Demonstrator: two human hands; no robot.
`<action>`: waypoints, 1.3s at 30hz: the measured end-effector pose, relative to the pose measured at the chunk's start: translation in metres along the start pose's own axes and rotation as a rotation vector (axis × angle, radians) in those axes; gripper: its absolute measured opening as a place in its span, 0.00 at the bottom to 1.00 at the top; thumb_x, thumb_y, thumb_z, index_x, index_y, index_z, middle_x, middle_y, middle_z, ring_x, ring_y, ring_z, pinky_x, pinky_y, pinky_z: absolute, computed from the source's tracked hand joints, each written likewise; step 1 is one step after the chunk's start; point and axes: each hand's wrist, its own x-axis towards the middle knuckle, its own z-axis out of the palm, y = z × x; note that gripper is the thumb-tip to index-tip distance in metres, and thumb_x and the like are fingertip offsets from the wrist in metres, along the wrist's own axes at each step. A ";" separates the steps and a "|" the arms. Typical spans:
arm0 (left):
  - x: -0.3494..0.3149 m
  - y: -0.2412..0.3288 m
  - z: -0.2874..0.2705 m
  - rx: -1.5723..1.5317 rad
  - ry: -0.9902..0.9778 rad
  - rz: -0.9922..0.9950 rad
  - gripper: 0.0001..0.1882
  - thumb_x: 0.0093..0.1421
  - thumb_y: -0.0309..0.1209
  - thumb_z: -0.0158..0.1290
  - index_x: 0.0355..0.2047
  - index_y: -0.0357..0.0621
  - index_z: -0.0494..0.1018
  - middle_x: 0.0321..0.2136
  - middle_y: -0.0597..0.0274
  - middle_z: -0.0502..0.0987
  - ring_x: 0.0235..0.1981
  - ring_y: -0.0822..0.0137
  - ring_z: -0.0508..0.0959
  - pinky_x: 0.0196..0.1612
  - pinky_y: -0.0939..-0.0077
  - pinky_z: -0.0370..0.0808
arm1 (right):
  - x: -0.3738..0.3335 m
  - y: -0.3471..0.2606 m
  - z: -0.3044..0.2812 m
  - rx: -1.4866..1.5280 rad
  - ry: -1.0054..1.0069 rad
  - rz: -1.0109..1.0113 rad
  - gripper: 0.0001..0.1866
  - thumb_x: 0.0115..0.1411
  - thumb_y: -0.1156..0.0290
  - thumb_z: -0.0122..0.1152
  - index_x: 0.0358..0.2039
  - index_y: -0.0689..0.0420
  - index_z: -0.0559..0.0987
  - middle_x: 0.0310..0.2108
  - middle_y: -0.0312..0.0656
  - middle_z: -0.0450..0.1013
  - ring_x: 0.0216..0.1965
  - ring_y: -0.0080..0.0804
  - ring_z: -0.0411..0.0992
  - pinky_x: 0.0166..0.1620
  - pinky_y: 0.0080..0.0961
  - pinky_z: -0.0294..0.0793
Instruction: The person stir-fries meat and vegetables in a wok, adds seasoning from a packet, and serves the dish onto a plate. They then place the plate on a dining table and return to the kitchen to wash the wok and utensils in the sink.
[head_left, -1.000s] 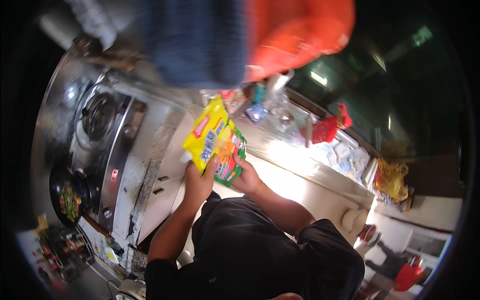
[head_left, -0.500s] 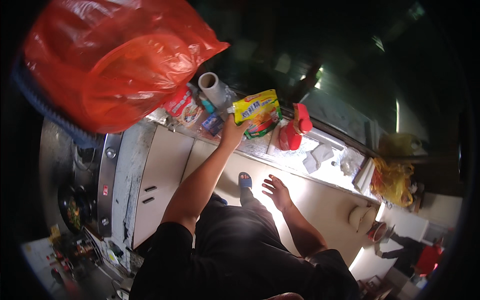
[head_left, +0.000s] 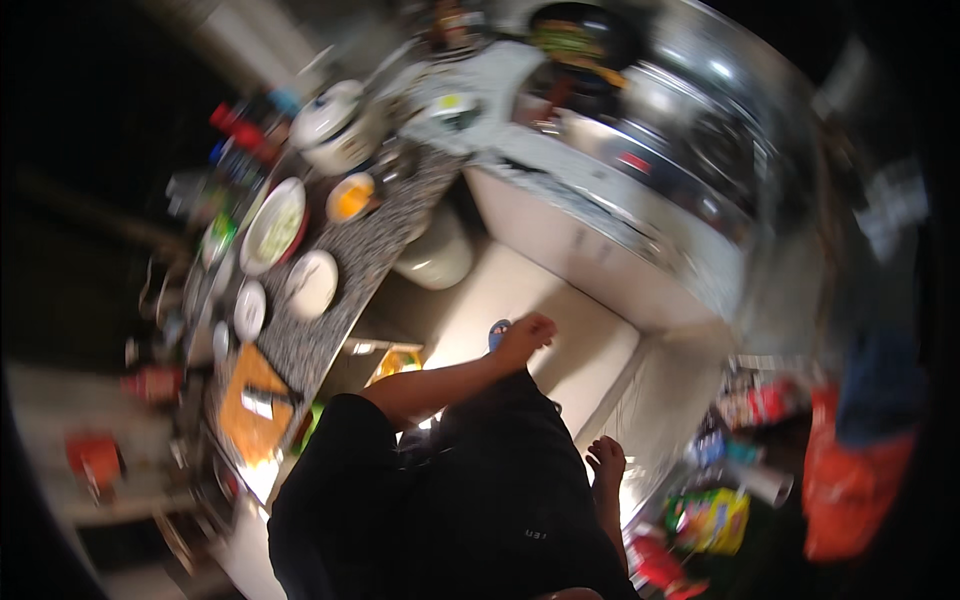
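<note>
My left hand (head_left: 528, 337) is in the air over the floor in front of my body, smeared by motion; its fingers look bent, and I make out nothing in it. Lower and to the right, my right hand (head_left: 607, 460) hangs with its fingers loosely bent and apart, holding nothing. On the ledge at the lower right, the yellow and green pouch (head_left: 710, 520) lies free of both hands. Close by it are a red bottle (head_left: 665, 570) and a white roll (head_left: 765, 484).
A speckled counter on the left bears a white-lidded pot (head_left: 335, 130), a basin of pale green food (head_left: 272, 228), a bowl with something orange (head_left: 350, 198) and a cutting board (head_left: 252, 415) with a knife. A bin (head_left: 438, 252) stands below. A wok (head_left: 580, 45) sits beyond; a red bag (head_left: 850, 500) is right.
My left hand has let go of the yellow pouch and come away. The view has swung left, bringing in the counter and stove and putting the ledge at the lower right.
</note>
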 end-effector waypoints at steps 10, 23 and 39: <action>-0.097 -0.112 -0.344 -0.821 1.615 0.120 0.09 0.59 0.31 0.45 0.37 0.40 0.63 0.26 0.59 0.68 0.22 0.67 0.71 0.21 0.74 0.72 | 0.124 -0.188 0.157 -0.593 -0.241 -0.311 0.09 0.55 0.63 0.55 0.35 0.52 0.72 0.28 0.31 0.70 0.29 0.21 0.69 0.32 0.20 0.66; -0.114 -0.100 -0.406 -0.579 1.427 0.070 0.16 0.59 0.23 0.35 0.46 0.29 0.62 0.43 0.50 0.69 0.42 0.57 0.72 0.45 0.61 0.72 | 0.178 -0.355 0.292 -0.547 -0.191 -0.727 0.10 0.56 0.63 0.54 0.37 0.52 0.71 0.29 0.28 0.68 0.27 0.14 0.64 0.30 0.14 0.62; -0.083 0.120 -0.329 -0.594 1.292 0.090 0.21 0.52 0.24 0.43 0.48 0.31 0.62 0.43 0.47 0.67 0.43 0.53 0.71 0.40 0.64 0.74 | 0.252 -0.433 0.342 -0.459 -0.065 -1.052 0.38 0.44 0.68 0.69 0.53 0.61 0.58 0.24 0.32 0.65 0.25 0.17 0.63 0.30 0.14 0.65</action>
